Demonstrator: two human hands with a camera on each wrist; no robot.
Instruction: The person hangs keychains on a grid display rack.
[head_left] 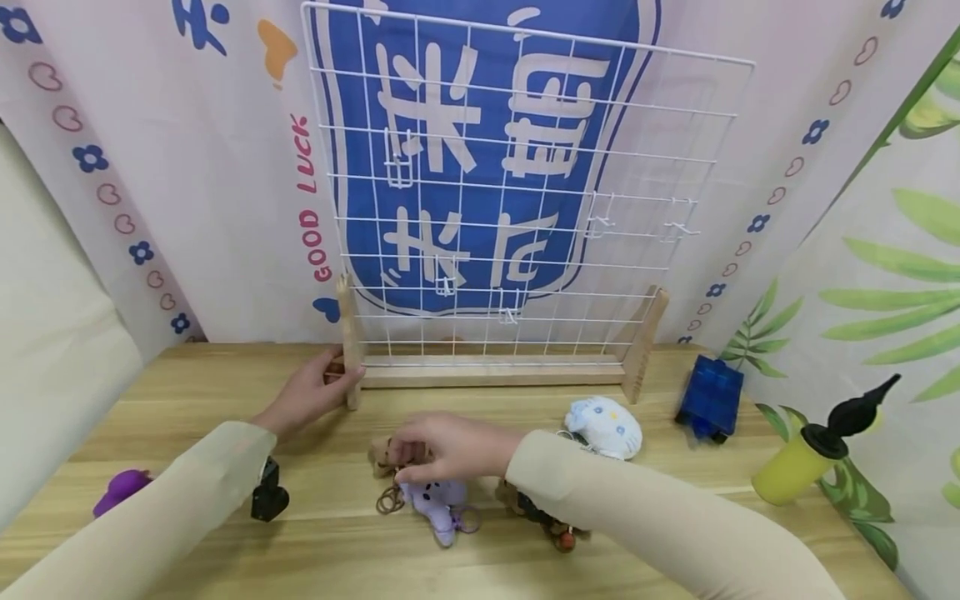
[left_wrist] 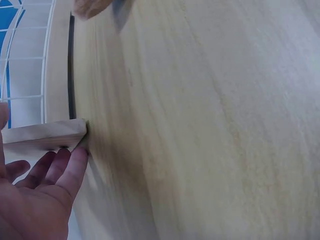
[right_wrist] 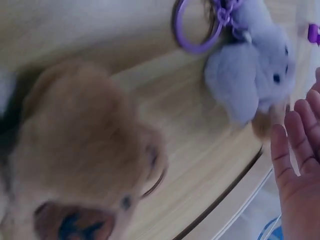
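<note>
- Two bare hands work at a wooden table (head_left: pixel 330 542), both in cream long sleeves.
- Left hand (head_left: pixel 311 396): beside the pale wooden left upright (head_left: pixel 350 350) of a stand, fingertips touching its outer side; whether the fingers and thumb clasp it, I cannot tell.
- Right hand (head_left: pixel 450 446): above the soft toys, fingers extended and slightly spread in the right wrist view, grasping nothing; contact with the toys below is unclear.
- Lavender plush keychain (head_left: pixel 437 507) with dark eyes: on the table, just below the right hand, a purple ring (head_left: pixel 467 520) at its end.
- Small tan plush (head_left: pixel 380 457): partly hidden by the right hand's fingers, near a brown ring (head_left: pixel 390 500).
- Fuzzy brown plush (right_wrist: pixel 85 130): on the table near the lavender one, partly under the right sleeve in the head view.
- White-and-blue plush cat head (head_left: pixel 606 427): lying right of the right hand.
- White wire grid (head_left: pixel 513 175): standing in the wooden stand behind the toys, with several white hooks (head_left: pixel 600 221) hung on it.
- Farther right: a translucent blue box (head_left: pixel 711 396) and a yellow bottle with a black nozzle (head_left: pixel 795 471).
</note>
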